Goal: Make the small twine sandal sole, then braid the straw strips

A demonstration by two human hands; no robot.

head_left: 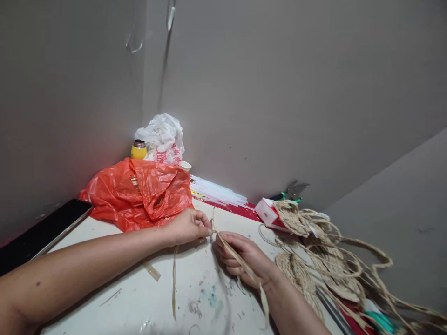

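Note:
Near the middle of the white table, my left hand [191,228] pinches a thin tan strip between thumb and fingertips. My right hand [244,256] meets it there, its fingers curled and pressed on the same tan strip [244,266]. One length of that strip runs over the back of my right hand and dangles past the wrist. A short thin end points up above the fingertips. Below my left hand hangs another narrow strip [173,284], and a flat tan piece [152,271] lies beside it. How the strips join at the fingertips is too small to tell.
A crumpled red plastic bag [153,190] sits behind my left hand, with a black phone [52,228] at left. White sticks [220,190] lie along the wall. Bundles of braided tan cord [328,260] heap up at right beside a red-and-white box [268,213] and pliers [293,191].

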